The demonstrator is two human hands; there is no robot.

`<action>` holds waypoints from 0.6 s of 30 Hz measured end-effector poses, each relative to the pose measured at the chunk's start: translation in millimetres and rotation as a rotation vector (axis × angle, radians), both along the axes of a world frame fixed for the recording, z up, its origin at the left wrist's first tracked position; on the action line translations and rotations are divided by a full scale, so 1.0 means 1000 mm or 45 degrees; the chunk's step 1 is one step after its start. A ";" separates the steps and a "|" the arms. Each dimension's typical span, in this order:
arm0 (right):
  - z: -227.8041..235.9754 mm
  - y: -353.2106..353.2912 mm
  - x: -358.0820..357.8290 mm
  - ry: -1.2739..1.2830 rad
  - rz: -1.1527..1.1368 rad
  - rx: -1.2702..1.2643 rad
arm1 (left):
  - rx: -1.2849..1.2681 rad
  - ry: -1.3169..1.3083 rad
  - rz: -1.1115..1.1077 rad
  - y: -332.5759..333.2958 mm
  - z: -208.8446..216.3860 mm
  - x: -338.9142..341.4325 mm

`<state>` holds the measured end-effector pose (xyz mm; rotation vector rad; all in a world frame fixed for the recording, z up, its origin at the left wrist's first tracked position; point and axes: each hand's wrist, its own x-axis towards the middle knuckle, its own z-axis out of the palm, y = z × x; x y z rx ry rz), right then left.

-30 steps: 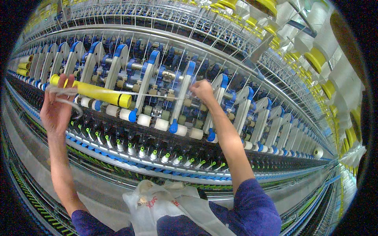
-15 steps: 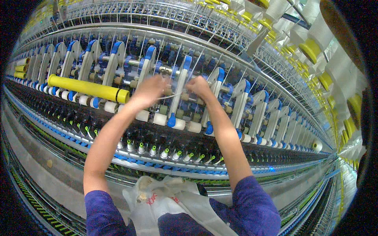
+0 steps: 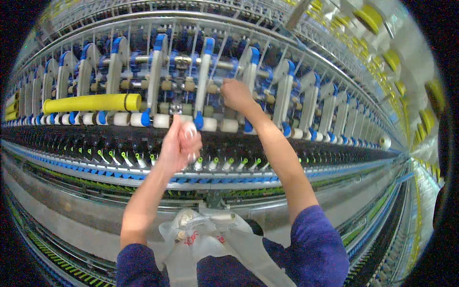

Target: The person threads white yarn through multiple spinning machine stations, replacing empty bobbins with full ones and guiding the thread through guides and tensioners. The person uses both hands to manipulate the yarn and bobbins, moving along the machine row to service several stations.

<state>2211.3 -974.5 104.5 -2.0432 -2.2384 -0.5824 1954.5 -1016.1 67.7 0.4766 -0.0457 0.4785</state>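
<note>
A long row of grey, blue-tipped drafting arms point(image 3: 204, 79) stands on the spinning machine before me. My left hand point(image 3: 179, 145) is curled, slightly blurred, in front of the white rollers point(image 3: 162, 120) and above the bobbins. White fibre point(image 3: 189, 129) shows among its fingers. Higher and to the right, my right hand point(image 3: 237, 95) is closed between two drafting arms, close to the small rollers. Whatever its fingers grip is hidden. A yellow tube point(image 3: 91, 103) with a dark ring lies across the arms to the left.
Below the rollers runs a row of green-tipped bobbins point(image 3: 213, 164) above a blue-edged rail point(image 3: 229, 179). A translucent bag with red marks point(image 3: 205, 239) hangs at my front. Yellow-ended spools point(image 3: 368, 20) hang at upper right.
My left hand has dropped from the drafting arms to in front of the rollers. The right hand stays up by the arms. A pale strand between the hands no longer shows; the view has shifted.
</note>
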 end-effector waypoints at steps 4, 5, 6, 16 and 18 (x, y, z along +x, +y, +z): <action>-0.003 -0.129 -0.040 0.406 0.274 0.090 | -0.277 0.233 0.133 -0.086 -0.045 0.030; -0.014 -0.162 -0.054 0.144 0.234 -0.326 | -0.286 0.173 0.255 -0.100 -0.058 0.047; -0.031 -0.197 -0.077 0.703 0.185 0.046 | -0.263 0.227 0.383 -0.113 -0.072 0.063; -0.057 -0.587 0.113 1.132 -0.230 -0.084 | 1.894 0.780 -1.505 -0.361 -0.295 0.204; -0.056 -0.644 0.141 1.151 -0.370 -0.061 | 1.927 0.783 -1.558 -0.425 -0.314 0.262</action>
